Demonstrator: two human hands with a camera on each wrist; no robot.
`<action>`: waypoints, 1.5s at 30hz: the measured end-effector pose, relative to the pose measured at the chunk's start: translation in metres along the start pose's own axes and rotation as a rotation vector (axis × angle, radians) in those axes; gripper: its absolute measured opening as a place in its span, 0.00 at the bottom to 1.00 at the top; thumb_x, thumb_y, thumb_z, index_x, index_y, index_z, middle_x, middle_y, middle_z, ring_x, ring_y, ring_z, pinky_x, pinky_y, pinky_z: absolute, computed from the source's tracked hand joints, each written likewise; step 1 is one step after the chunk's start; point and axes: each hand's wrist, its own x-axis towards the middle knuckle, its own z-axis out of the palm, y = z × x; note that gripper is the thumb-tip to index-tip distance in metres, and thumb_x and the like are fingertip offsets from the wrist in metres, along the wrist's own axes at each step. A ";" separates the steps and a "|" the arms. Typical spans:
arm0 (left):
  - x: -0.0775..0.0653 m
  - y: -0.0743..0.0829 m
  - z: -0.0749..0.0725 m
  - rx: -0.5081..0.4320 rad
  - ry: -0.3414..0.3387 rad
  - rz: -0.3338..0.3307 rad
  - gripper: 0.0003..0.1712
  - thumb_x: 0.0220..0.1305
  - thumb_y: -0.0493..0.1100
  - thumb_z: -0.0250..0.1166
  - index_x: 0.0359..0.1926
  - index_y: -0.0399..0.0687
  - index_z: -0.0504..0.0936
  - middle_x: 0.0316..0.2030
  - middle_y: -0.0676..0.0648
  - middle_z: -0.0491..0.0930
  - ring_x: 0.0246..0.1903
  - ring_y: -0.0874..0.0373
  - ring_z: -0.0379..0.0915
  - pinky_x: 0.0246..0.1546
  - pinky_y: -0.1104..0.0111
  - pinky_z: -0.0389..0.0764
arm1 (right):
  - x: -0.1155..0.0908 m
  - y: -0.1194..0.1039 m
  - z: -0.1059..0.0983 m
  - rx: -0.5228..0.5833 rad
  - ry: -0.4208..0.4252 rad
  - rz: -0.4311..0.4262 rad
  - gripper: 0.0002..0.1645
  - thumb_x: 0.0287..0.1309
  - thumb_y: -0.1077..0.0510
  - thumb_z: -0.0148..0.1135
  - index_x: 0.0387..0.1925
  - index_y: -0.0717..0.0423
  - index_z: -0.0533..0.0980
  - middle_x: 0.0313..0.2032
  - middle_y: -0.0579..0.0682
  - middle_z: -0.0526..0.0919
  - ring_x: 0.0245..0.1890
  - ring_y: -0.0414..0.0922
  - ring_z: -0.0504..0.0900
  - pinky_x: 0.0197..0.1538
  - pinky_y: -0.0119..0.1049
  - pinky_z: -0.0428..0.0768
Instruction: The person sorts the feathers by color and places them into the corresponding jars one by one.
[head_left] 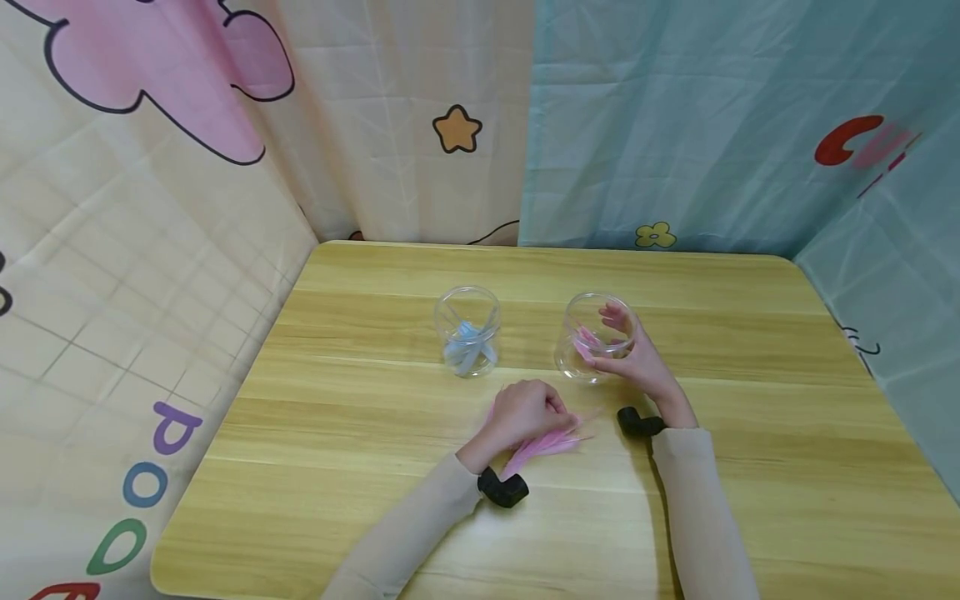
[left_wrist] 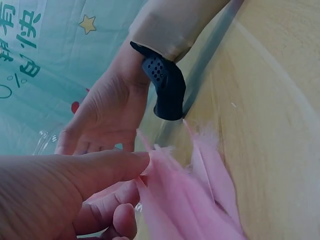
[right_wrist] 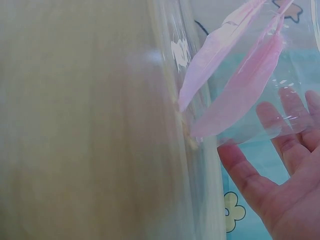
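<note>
Over the near middle of the table, my left hand (head_left: pixel 521 410) pinches a pink feather between thumb and forefinger. More pink feathers (head_left: pixel 546 445) lie under and beside that hand; the left wrist view shows them close up, spread below the thumb tip. My right hand (head_left: pixel 643 360) is around the right side of a clear glass cup (head_left: pixel 564 357), thumb on the near side and fingers behind. Two pink feathers (right_wrist: pixel 240 85) lean inside this cup in the right wrist view. To its left stands a second clear cup (head_left: pixel 467 289) holding pale blue feathers (head_left: pixel 471 347).
A wood-grain table (head_left: pixel 360 317) carries everything. Printed curtains (head_left: pixel 405 100) hang behind it and along both sides, close to the table's edges. Each wrist wears a dark camera mount, such as the black one (head_left: pixel 504 489) at the left cuff.
</note>
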 end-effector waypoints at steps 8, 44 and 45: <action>0.002 0.001 -0.011 0.004 0.009 -0.016 0.10 0.53 0.59 0.69 0.21 0.65 0.83 0.18 0.67 0.74 0.21 0.68 0.68 0.23 0.70 0.67 | 0.001 0.001 -0.001 -0.007 0.004 0.016 0.52 0.44 0.71 0.71 0.66 0.64 0.52 0.64 0.69 0.57 0.64 0.66 0.54 0.60 0.65 0.55; 0.080 0.030 -0.043 -0.619 0.488 0.352 0.12 0.63 0.44 0.65 0.45 0.43 0.84 0.29 0.50 0.73 0.27 0.62 0.67 0.28 0.75 0.67 | 0.003 0.021 -0.003 0.027 -0.005 0.052 0.54 0.47 0.70 0.70 0.69 0.60 0.48 0.65 0.63 0.56 0.63 0.64 0.57 0.60 0.58 0.63; 0.080 0.028 -0.041 -0.593 0.479 0.352 0.13 0.62 0.44 0.66 0.45 0.43 0.84 0.29 0.50 0.73 0.28 0.61 0.67 0.28 0.75 0.67 | 0.004 0.025 -0.004 0.021 -0.002 0.044 0.54 0.47 0.70 0.71 0.69 0.59 0.49 0.65 0.63 0.56 0.64 0.63 0.55 0.60 0.61 0.60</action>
